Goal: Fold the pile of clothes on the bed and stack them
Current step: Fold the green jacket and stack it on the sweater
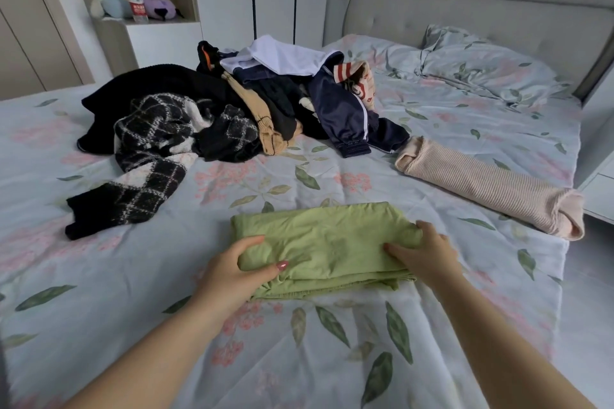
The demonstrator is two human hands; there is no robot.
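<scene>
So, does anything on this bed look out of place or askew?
The pink ribbed garment lies diagonally at the right edge of the bed, apart from the green folded garment, not stacked. The checkered knit sprawls out of the pile. Nothing looks damaged.

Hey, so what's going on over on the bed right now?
A person is folding laundry on the bed. The left hand and the right hand hold opposite ends of a green garment, which is already folded into a flat rectangle in front of them. A pink ribbed garment lies apart to the right, folded into a long strip. Further back, a pile of dark and patterned clothes is not yet folded, and nothing is stacked so far.
</scene>
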